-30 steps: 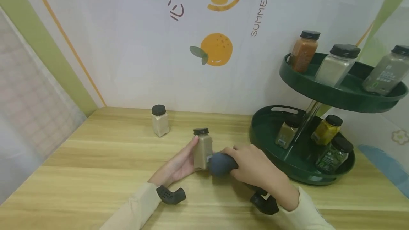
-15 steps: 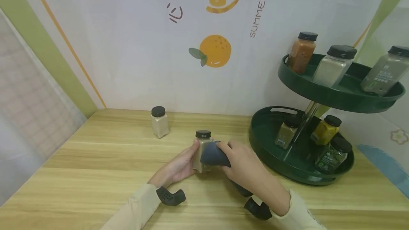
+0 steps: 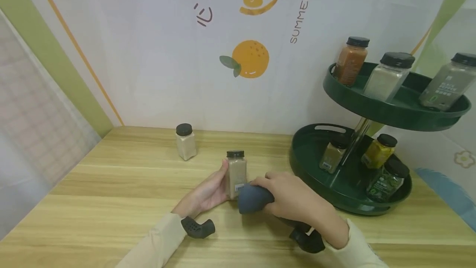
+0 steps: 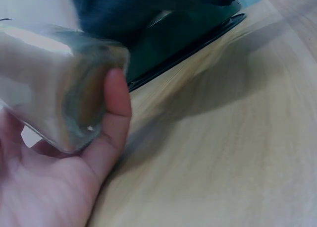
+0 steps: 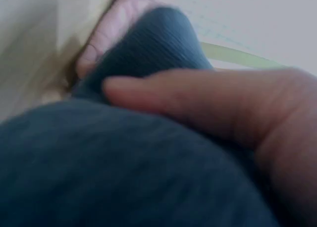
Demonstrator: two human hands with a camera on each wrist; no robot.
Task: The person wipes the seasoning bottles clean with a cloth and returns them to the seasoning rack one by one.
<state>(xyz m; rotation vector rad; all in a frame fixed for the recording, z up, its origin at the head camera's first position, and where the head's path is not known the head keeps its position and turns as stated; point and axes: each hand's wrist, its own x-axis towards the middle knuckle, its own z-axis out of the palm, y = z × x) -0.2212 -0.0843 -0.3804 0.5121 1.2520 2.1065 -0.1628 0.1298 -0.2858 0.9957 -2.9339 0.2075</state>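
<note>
In the head view my left hand [image 3: 211, 193] grips a clear spice jar [image 3: 236, 173] of tan powder with a black lid, upright over the table. The left wrist view shows the base of that jar [image 4: 74, 88], with a finger bent round its bottom edge. My right hand [image 3: 293, 197] holds a dark blue cloth [image 3: 254, 199] against or just in front of the jar's lower right side; whether they touch, I cannot tell. Up close in the right wrist view, the cloth [image 5: 114, 162] bulges under the thumb and hides most of the jar.
A second jar of pale powder [image 3: 186, 144] stands at the table's back left. At the right rises a two-tier dark green rack [image 3: 394, 115] with several spice jars on both levels. A printed curtain [image 3: 167, 73] hangs behind the wooden table [image 3: 93, 206].
My right hand first brought the cloth up and left across the jar's front, then back down and right, uncovering the jar's label. The left hand keeps its grip with little movement.
</note>
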